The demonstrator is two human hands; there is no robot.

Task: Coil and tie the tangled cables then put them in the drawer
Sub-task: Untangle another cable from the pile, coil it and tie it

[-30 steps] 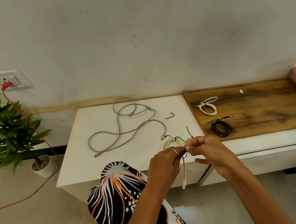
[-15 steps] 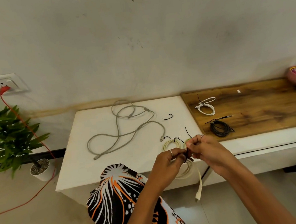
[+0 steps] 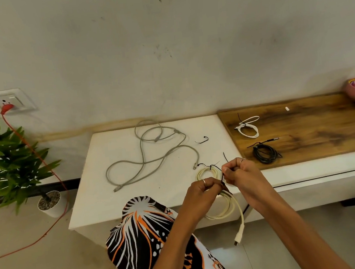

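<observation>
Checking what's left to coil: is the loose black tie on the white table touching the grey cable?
Apart. The head view shows bare white table between the black tie and the grey cable.

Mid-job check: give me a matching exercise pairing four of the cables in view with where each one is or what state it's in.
Things:
1. grey cable
2. white cable
3. black cable
4. cream cable

States:
A. coiled, on the wooden top nearest the front edge
B. hanging in a coil from both hands, off the table
C. loose and uncoiled on the white table
D. tied, on the wooden top farther back

Pairs: 1-C, 2-D, 3-A, 4-B
</observation>
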